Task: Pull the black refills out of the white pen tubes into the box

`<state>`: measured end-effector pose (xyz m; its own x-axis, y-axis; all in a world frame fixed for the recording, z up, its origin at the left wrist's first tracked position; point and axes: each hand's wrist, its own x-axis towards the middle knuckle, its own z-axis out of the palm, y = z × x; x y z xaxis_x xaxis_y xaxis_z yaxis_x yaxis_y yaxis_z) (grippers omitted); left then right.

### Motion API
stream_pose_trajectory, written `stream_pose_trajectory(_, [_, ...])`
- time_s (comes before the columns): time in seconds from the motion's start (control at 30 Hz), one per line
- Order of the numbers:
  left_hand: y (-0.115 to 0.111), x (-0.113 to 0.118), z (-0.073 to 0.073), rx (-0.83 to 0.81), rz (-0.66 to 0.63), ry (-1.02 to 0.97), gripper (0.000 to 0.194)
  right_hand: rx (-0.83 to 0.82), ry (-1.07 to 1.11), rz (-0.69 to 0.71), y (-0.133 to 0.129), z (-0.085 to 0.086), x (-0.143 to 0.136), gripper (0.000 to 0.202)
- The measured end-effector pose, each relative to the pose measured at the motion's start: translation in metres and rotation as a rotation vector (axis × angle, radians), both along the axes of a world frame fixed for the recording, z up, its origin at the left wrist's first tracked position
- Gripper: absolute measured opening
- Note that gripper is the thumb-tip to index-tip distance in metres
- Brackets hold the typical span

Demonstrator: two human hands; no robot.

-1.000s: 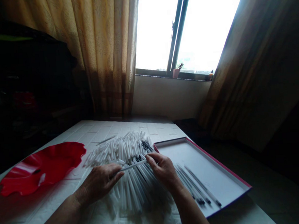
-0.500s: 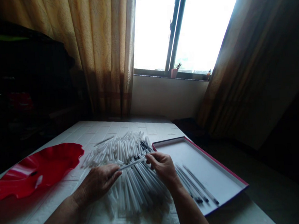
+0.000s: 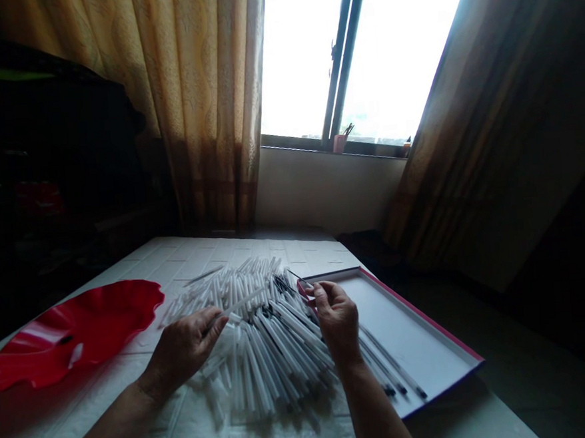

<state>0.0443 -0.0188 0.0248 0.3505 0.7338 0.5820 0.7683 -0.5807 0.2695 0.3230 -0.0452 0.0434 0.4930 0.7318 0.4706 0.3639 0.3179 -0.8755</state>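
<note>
My left hand [image 3: 188, 343] is closed on a translucent pen barrel [image 3: 247, 299], which points up and to the right over the heap. In my right hand [image 3: 338, 319], thumb and fingers pinch a thin dark stick [image 3: 296, 276], which looks like a pen refill. Its tip points up and left, apart from the barrel. Between and below the hands lies a fanned heap of clear pen barrels [image 3: 267, 361]. A few black thin pieces [image 3: 283, 286] lie among white tubes [image 3: 237, 283] at the back of the heap.
To the right, a shallow white tray with a red edge [image 3: 420, 323] holds several pens with dark ends [image 3: 395, 365]. A red wavy-rimmed bowl [image 3: 99, 319] stands at left on the white brick-patterned table [image 3: 175, 260]. A pink pen cup [image 3: 339, 143] is on the windowsill.
My right hand has moved away from the barrel, up and to the right, and now shows a thin dark stick. My left hand has shifted slightly left, its barrel tilted more upward.
</note>
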Motion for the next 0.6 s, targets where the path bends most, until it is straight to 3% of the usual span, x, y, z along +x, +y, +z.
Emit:
stream_pose_trajectory(0.17, [-0.0036, 0.0025, 0.0024, -0.014, -0.106, -0.011, 0.042, -0.183, -0.302, -0.017, -0.0008, -0.0052, -0.0001, 0.016])
stream_pose_trajectory(0.3, [-0.0065, 0.0050, 0.0054, -0.033, -0.207, 0.002, 0.036, -0.287, -0.469, -0.066, -0.0041, -0.0026, 0.0010, 0.017])
stream_pose_trajectory(0.6, [-0.0060, 0.0067, 0.0027, -0.028, -0.242, -0.004, 0.035, -0.325, -0.602, -0.069, -0.0057, -0.0014, 0.0023, 0.025])
